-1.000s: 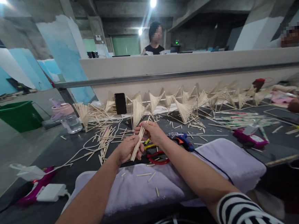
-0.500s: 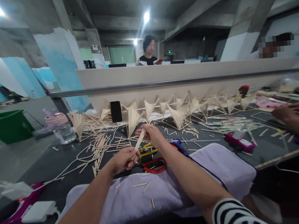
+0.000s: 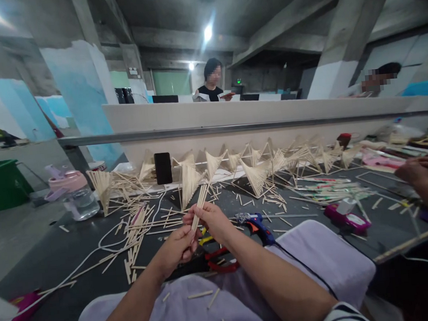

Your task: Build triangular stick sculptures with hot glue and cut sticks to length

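Note:
A small bundle of thin wooden sticks (image 3: pixel 201 200) slants upward between my two hands, over the near part of the dark table. My left hand (image 3: pixel 179 243) pinches its lower end. Close above, my right hand (image 3: pixel 208 219) is closed round the middle, so the upper ends stick out past the fingers. Beneath my right hand and forearm lie red-handled scissors (image 3: pixel 222 264) and a yellow-handled tool (image 3: pixel 206 238), both partly covered. A blue glue gun (image 3: pixel 260 228) rests to the right of my right wrist.
Fan-shaped stick models (image 3: pixel 257 174) line the back, with a black phone (image 3: pixel 163 168) among them. A water bottle (image 3: pixel 76 198) stands left. Loose sticks (image 3: pixel 140 235) and a white cable cover the left. A purple cloth (image 3: pixel 310 252) lies in front. Another person's hands (image 3: pixel 418 171) are at right.
My right hand has slid down the bundle toward my left hand, and more of the sticks' upper ends shows. The view has shifted slightly; the scissors are more hidden under my right forearm.

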`<move>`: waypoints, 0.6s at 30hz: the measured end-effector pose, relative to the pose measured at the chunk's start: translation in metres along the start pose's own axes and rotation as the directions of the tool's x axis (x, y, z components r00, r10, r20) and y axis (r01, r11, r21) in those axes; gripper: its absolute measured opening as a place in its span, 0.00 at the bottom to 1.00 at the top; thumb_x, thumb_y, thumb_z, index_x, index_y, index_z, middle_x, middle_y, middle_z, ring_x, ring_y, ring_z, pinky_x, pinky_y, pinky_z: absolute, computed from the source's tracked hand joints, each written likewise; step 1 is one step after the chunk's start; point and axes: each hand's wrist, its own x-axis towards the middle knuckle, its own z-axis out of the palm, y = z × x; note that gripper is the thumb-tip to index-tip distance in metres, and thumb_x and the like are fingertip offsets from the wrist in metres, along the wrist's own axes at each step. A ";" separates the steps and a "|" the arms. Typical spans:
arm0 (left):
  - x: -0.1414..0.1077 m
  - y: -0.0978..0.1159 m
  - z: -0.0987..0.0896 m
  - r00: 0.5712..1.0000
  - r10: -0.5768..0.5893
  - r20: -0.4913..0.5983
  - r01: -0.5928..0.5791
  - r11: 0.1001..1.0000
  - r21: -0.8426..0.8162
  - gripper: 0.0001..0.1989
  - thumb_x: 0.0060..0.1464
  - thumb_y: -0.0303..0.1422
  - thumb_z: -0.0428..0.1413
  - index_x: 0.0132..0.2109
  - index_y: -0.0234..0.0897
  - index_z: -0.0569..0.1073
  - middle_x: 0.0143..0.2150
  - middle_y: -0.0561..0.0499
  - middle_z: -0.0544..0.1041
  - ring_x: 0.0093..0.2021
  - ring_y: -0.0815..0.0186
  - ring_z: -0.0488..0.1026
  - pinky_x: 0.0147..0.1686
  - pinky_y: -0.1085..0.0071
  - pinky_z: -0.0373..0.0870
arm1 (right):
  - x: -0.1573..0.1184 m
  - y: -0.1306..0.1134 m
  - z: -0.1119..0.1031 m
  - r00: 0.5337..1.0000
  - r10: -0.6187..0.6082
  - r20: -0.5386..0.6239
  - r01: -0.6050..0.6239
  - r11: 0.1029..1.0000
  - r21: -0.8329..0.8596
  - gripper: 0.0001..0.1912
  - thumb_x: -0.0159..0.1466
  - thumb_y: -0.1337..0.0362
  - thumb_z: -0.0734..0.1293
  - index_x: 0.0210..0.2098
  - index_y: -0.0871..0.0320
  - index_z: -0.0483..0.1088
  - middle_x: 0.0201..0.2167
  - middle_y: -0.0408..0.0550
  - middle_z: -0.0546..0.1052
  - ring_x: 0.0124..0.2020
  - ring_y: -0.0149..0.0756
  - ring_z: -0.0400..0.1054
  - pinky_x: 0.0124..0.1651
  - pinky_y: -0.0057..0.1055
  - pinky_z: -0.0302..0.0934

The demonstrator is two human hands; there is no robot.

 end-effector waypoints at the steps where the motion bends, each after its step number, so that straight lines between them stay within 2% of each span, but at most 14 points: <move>1: 0.000 -0.002 -0.001 1.000 -0.003 0.004 0.003 1.000 -0.017 0.14 0.52 0.42 0.50 0.36 0.34 0.65 0.20 0.57 0.64 0.13 0.80 0.50 0.12 0.81 0.44 | 0.000 -0.002 -0.001 1.000 0.022 0.014 -0.022 1.000 -0.001 0.17 0.51 0.54 0.68 0.33 0.61 0.67 0.29 0.51 0.77 0.31 0.40 0.72 0.22 0.25 0.60; 4: 0.001 -0.004 -0.001 1.000 -0.016 -0.011 0.016 1.000 -0.027 0.15 0.52 0.44 0.49 0.38 0.35 0.64 0.19 0.56 0.65 0.11 0.78 0.53 0.11 0.80 0.48 | 0.000 -0.005 -0.002 0.994 0.101 0.039 -0.101 0.995 0.004 0.17 0.52 0.54 0.68 0.34 0.60 0.67 0.31 0.52 0.77 0.32 0.40 0.72 0.19 0.21 0.55; 7: 0.001 -0.005 0.001 0.998 -0.027 -0.063 0.029 0.999 0.024 0.17 0.52 0.45 0.49 0.38 0.35 0.65 0.19 0.55 0.67 0.11 0.77 0.55 0.11 0.80 0.50 | 0.001 -0.005 -0.004 0.990 0.139 0.018 -0.140 0.990 0.025 0.17 0.51 0.55 0.68 0.33 0.61 0.66 0.30 0.52 0.77 0.31 0.39 0.72 0.21 0.22 0.57; 11: 0.006 -0.011 0.002 0.994 -0.077 -0.083 0.079 0.997 0.021 0.17 0.51 0.46 0.49 0.35 0.35 0.64 0.16 0.58 0.64 0.09 0.78 0.50 0.08 0.80 0.48 | 0.003 -0.001 -0.008 0.992 0.123 0.025 -0.124 0.991 0.056 0.14 0.53 0.56 0.67 0.32 0.61 0.67 0.29 0.50 0.76 0.30 0.37 0.72 0.30 0.30 0.63; 14: 0.010 -0.017 0.001 0.988 -0.135 -0.077 0.136 0.991 0.008 0.17 0.50 0.48 0.48 0.33 0.37 0.63 0.15 0.60 0.60 0.09 0.79 0.46 0.08 0.81 0.43 | 0.004 0.001 -0.012 0.988 0.138 0.064 -0.142 0.988 0.067 0.13 0.55 0.56 0.66 0.33 0.61 0.68 0.28 0.49 0.76 0.30 0.35 0.72 0.38 0.36 0.63; 18: 0.012 -0.016 -0.002 0.969 -0.237 -0.064 0.239 0.971 0.026 0.17 0.50 0.48 0.48 0.30 0.38 0.61 0.16 0.60 0.58 0.10 0.80 0.44 0.09 0.80 0.40 | 0.007 -0.003 -0.021 0.988 0.121 0.094 -0.109 0.986 -0.126 0.15 0.57 0.54 0.63 0.33 0.60 0.70 0.32 0.49 0.75 0.36 0.34 0.70 0.44 0.34 0.60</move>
